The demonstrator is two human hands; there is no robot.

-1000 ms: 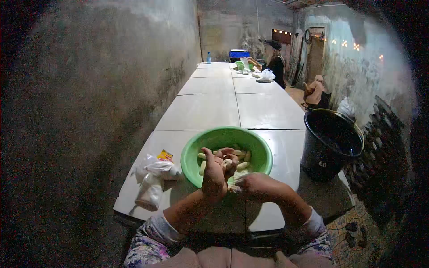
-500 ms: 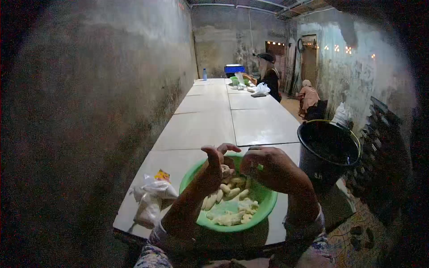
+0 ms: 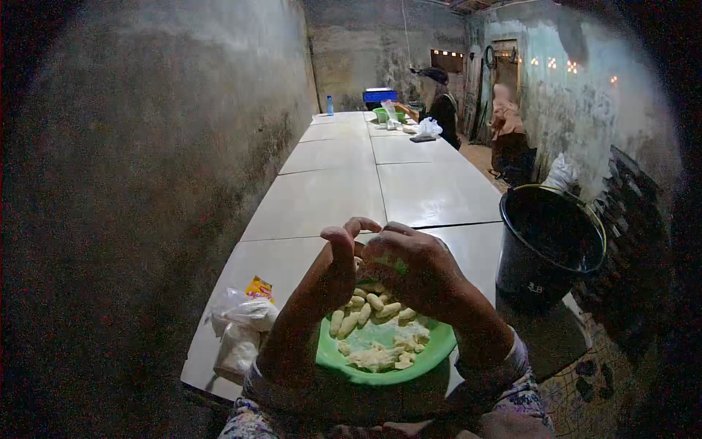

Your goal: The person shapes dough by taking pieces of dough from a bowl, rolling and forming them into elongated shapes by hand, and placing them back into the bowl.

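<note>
Above a green basin (image 3: 439,345) my two hands meet. My left hand (image 3: 344,265) is cupped, thumb raised, with a small pale piece of dough partly showing in its palm. Against it, my right hand (image 3: 409,260) is curled with the back of the hand towards me; its fingertips and anything in them are hidden. Several finger-shaped pale dough pieces (image 3: 351,322) lie in the basin, with loose crumbly dough (image 3: 380,356) nearer to me.
Plastic bags of white powder (image 3: 238,347) and a yellow packet (image 3: 259,289) lie at left. A black bucket (image 3: 537,289) stands at right. Along the long white table (image 3: 329,186), a person in black (image 3: 441,113) sits at another green bowl; another person (image 3: 507,124) stands beyond.
My right hand has risen from the basin's near side to meet my left hand above it. The person at the back right has gone from crouching to standing.
</note>
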